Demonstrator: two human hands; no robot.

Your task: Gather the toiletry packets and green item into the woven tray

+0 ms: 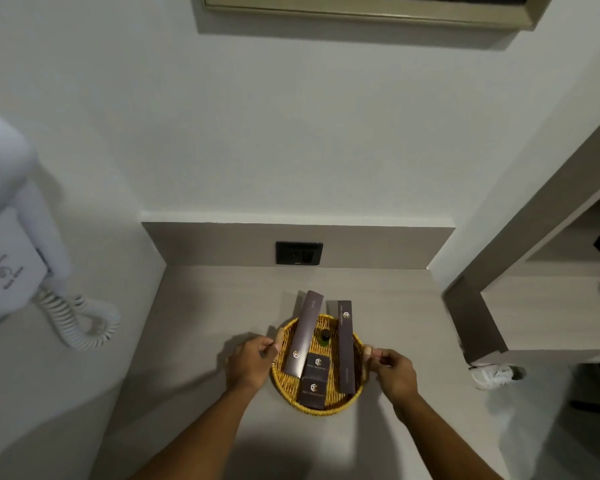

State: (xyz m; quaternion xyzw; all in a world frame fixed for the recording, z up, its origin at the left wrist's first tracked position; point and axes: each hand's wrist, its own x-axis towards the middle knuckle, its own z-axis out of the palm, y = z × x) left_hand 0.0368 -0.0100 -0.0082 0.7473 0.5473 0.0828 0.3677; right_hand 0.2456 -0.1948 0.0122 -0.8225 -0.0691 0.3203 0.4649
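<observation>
A round yellow woven tray (pixel 326 407) sits on the grey counter. Inside it lie two long dark packets, one on the left (pixel 303 332) and one on the right (pixel 345 344), both sticking out past the far rim. Two small dark square packets (pixel 315 363) (pixel 313 391) lie at the front. A small green item with a dark cap (pixel 325 337) stands between the long packets. My left hand (pixel 252 362) pinches the tray's left rim. My right hand (pixel 392 370) pinches its right rim.
A black wall socket (pixel 299 253) is set in the backsplash behind the tray. A white wall-mounted hair dryer with a coiled cord (pixel 80 320) hangs at the left. A shelf unit (pixel 548 306) stands at the right, a white shoe (pixel 496 374) below it.
</observation>
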